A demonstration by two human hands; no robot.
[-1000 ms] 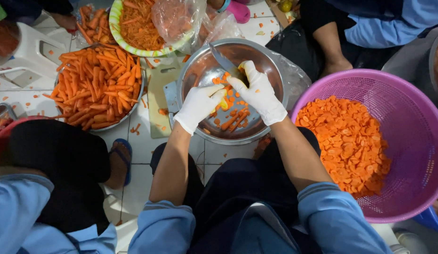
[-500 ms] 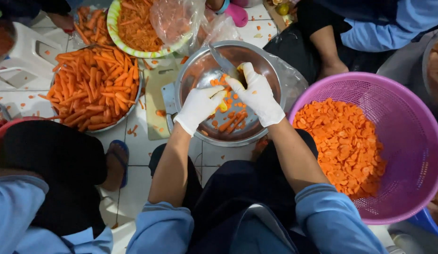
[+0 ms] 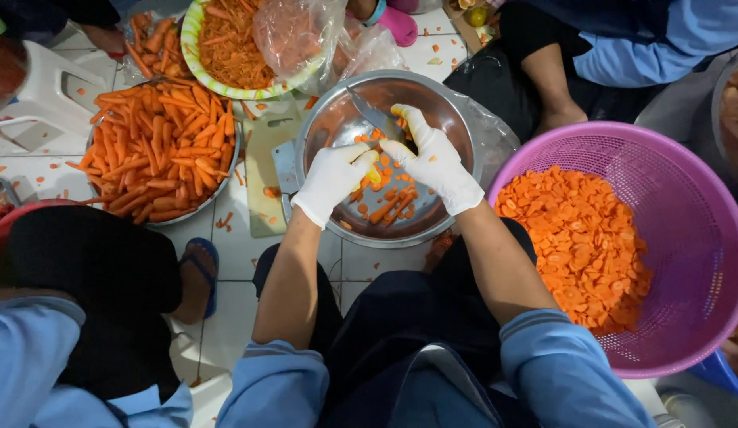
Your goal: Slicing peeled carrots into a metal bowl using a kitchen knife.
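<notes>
Both my hands wear white gloves and work over a steel bowl on the tiled floor. My right hand grips a knife whose blade points up and to the left. My left hand holds a small carrot piece against the blade. Carrot slices and strips lie in the bottom of the bowl.
A purple basket of sliced carrot sits at my right. At the left stands a steel tray piled with carrot sticks, with a green-rimmed plate of shredded carrot behind it. A cutting board lies beside the bowl. Other people sit around.
My hands stay over the bowl with small cutting motions. The view has shifted slightly.
</notes>
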